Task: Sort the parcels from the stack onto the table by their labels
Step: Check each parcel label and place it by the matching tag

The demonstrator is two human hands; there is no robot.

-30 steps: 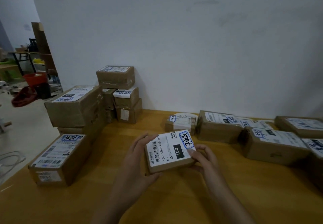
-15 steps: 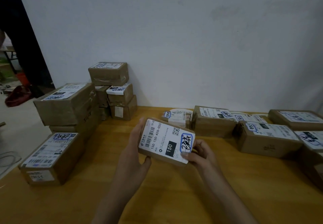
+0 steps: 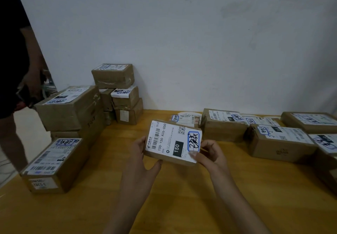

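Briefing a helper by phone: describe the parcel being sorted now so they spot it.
Start at the wooden table by the white wall. Over its middle, between the stack at left and the row at right, the left hand and right hand hold a small parcel. It alone is being held.

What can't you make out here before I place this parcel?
Head view only.
Held parcel, handwritten mark: too blurred to read surely.
Left hand: its fingers are hidden behind the parcel.
Rightmost parcel: cut off by the frame edge.
Middle stack boxes: partly hidden behind the big box.
Person at left: cropped by the edge.
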